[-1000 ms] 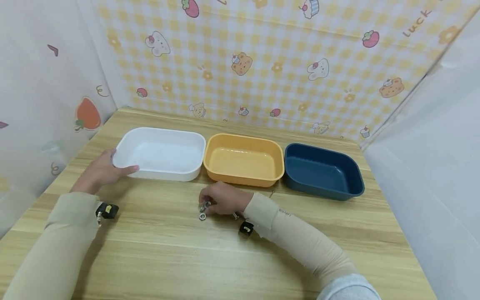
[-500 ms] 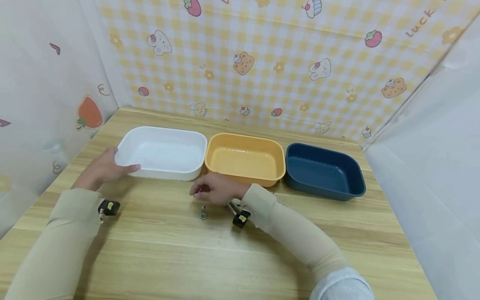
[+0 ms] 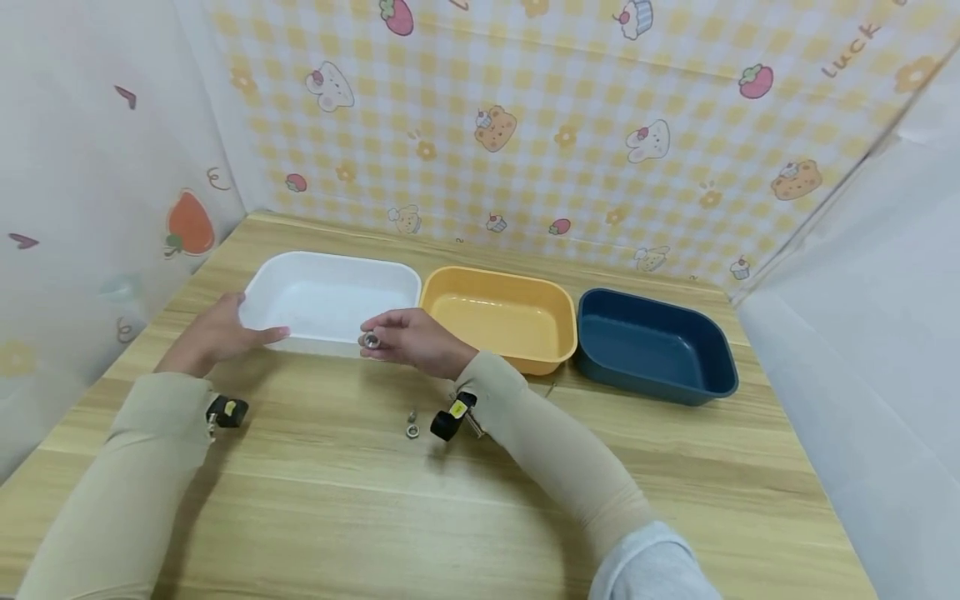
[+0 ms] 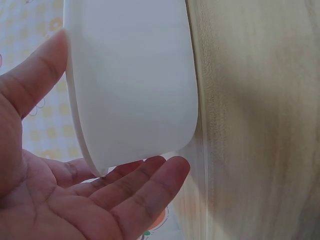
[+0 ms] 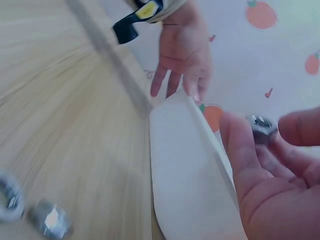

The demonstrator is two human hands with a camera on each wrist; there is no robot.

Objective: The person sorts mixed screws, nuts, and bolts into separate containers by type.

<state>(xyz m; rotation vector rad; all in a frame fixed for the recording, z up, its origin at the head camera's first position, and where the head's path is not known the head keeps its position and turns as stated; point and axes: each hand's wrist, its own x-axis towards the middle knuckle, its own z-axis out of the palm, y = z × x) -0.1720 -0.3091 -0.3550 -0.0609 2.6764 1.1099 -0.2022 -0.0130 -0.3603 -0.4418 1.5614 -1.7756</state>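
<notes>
Right fingers [image 3: 388,319] pinch nut [image 3: 371,341] — yellow bin [image 3: 510,323] beside white bin [image 3: 326,304].

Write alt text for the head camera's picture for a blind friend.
A person's right hand holds a metal nut near a white tub, while the left hand holds the tub's front left corner. A yellow tub and a dark blue tub stand to its right on a wooden table, with small metal parts in front.

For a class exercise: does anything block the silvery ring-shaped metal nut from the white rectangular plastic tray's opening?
Nothing visible: the right hand holds the nut, seemingly above the tray's near rim; the left hand touches its left end.
</notes>
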